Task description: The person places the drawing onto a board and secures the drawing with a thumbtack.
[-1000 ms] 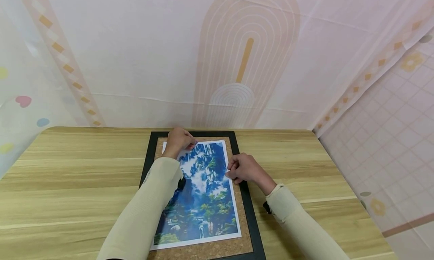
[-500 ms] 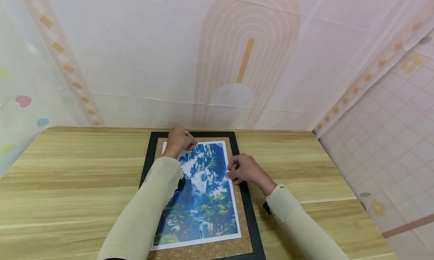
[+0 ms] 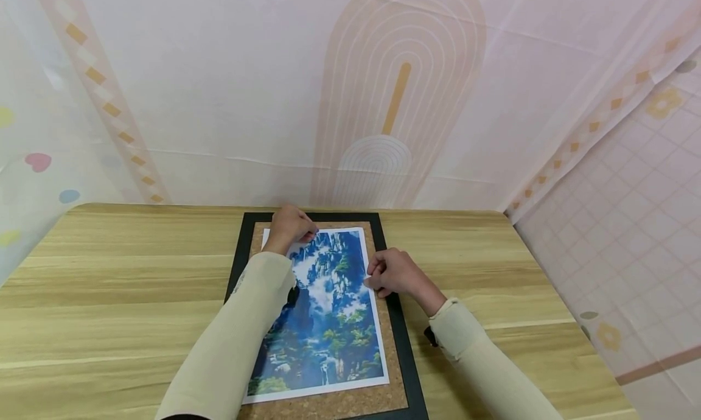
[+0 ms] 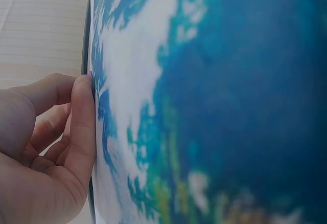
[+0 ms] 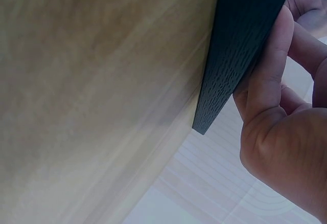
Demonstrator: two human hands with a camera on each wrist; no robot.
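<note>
left hand [image 3: 288,227]: grip curled, pressing print [image 3: 323,310] at 11 o'clock corner | right hand [image 3: 395,273]: grip pinching print's 3 o'clock edge | corkboard [image 3: 402,341] flat on surface [image 3: 109,286]

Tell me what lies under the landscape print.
The landscape print lies on a cork board with a black frame, on the wooden table. Cork shows around the print's edges; the part beneath it is covered. Both hands touch the print.

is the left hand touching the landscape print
Touching. The left wrist view shows a finger of the left hand pressed flat against the landscape print at its white edge, with no gap.
</note>
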